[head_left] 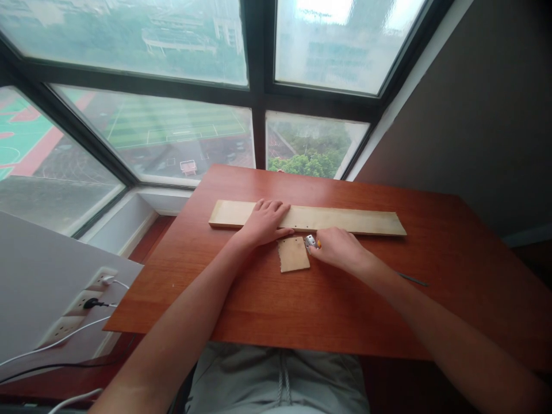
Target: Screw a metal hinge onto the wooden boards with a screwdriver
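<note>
A long pale wooden board lies across the table. My left hand rests flat on top of it, fingers stretched toward its far edge and thumb by the near edge. Close to the board's near edge, my right hand is closed around a small tool with a silver metal head and an orange-yellow part; most of it is hidden in the fist. Between my hands sits a small, squarish piece of thin wood with a rough left edge and dark marks along its top edge.
The reddish-brown wooden table stands before large windows. A thin dark strip lies on it beside my right forearm. Wall sockets with plugged-in cables are at the lower left. A grey wall rises on the right.
</note>
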{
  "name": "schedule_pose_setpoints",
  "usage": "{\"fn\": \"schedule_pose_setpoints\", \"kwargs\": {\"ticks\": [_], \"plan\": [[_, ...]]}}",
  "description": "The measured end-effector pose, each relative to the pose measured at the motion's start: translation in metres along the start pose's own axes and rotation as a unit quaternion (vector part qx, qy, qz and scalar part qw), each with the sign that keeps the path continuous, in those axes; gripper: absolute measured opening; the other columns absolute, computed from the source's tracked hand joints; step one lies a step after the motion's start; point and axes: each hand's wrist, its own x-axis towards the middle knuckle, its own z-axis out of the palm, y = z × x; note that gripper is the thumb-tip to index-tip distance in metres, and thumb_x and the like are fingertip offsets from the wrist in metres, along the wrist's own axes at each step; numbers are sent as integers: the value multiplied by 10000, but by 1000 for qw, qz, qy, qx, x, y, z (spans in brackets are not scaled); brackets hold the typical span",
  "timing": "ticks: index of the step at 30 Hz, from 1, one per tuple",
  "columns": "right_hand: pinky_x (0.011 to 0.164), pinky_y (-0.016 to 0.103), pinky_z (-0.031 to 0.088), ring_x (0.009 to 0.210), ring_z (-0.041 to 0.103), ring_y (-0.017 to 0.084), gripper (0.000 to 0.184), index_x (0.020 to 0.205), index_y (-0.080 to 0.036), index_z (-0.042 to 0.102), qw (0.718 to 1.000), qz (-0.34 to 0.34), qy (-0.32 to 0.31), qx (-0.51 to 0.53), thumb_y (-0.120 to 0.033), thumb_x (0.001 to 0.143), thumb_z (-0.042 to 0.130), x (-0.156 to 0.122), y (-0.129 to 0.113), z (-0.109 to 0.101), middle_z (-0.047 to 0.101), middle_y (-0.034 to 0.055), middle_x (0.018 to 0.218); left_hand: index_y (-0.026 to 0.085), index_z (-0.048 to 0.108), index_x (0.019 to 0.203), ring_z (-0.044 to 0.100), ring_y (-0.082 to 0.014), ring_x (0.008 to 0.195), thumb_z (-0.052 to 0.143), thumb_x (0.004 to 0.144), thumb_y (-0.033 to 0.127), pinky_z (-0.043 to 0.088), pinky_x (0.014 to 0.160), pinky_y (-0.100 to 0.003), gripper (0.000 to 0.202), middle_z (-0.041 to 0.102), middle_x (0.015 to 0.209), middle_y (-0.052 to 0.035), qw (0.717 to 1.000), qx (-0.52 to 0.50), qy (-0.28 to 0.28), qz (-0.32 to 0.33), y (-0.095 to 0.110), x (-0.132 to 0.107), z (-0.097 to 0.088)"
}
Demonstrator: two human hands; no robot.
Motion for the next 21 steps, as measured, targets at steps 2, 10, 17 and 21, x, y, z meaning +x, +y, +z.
{"fn": "schedule_pose_setpoints", "kwargs": {"ticks": [2,10,17,21], "plan": [[586,306,371,819,684,280,315,852,-159,728,1000,-7,3,8,-398,840,523,1,-3,1,737,169,916,212,449,1383,480,-305,1205,550,865,612,255,1091,-444,662,535,1333,-140,1000,-1,3,1,0,0,1],[664,287,398,879,655,240,243,1032,-175,640,995,-43,50,70,-241,823,535,2,8,-7,724,119,986,206,450,1385,462,-308,1235,557,864,604,257,1093,-442,665,521,1358,-139,1000,-8,-4,4,-1,1,2],[626,302,401,712,623,217,397,1205,-211,572,969,15,178,170,-284,816,546,-25,44,-66,697,51,788,210,459,1379,471,-304,1225,566,860,598,260,1099,-448,657,524,1355,-136,1000,-2,-4,-9,-4,1,0],[596,331,361,664,585,228,326,1096,-233,663,936,92,314,128,-410,846,553,-37,65,-91,666,48,701,206,458,1386,463,-306,1239,561,865,591,254,1111,-456,656,519,1366,-138,1000,0,-3,-17,-7,1,0]]}}
